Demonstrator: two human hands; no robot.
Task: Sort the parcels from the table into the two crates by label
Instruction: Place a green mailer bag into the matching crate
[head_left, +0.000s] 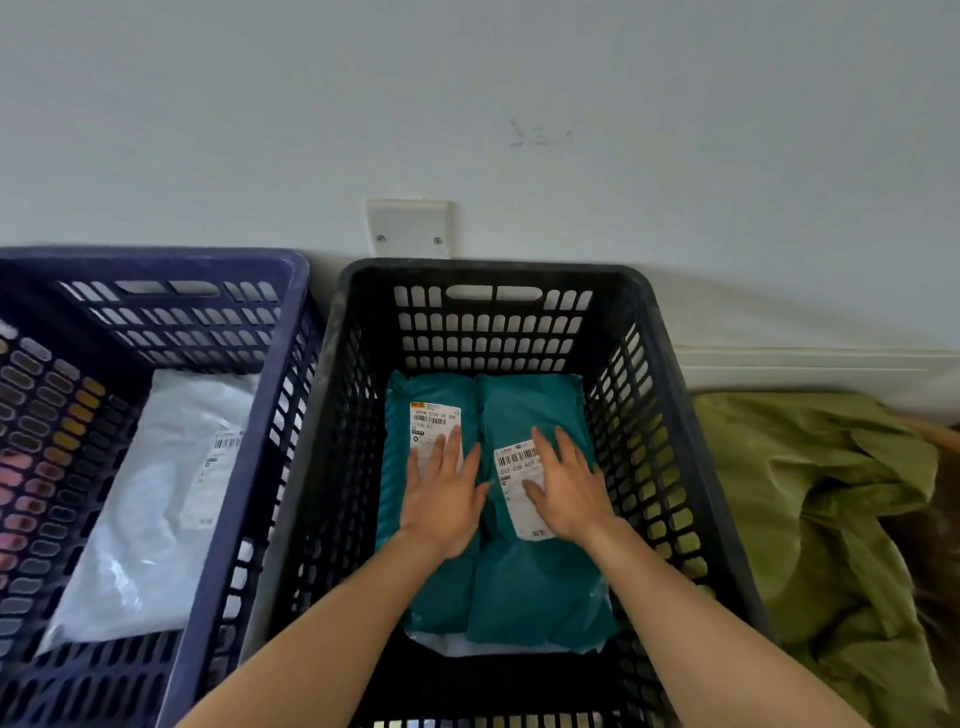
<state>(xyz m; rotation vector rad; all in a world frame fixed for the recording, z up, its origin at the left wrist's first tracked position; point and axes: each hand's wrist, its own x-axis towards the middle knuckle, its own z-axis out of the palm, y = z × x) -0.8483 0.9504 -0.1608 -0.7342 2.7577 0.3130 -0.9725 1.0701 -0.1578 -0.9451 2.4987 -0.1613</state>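
Blue crate (291, 322): left of frame; white parcel (150, 493) lies inside.
Black crate (493, 270): centre; left teal parcel (415, 395) and right teal parcel (530, 587) inside, side by side.
Left hand (441, 504): flat on left teal parcel, fingers straight, grasping nothing.
Right hand (566, 493): flat on right teal parcel, likewise released.
Green sheet (810, 493): crumpled, right edge.

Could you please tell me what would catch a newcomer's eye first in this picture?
Two teal parcels lie side by side in the black crate at centre, with the left hand and right hand flat on them. A white parcel lies in the blue crate at left; crumpled olive-green sheeting lies at right.
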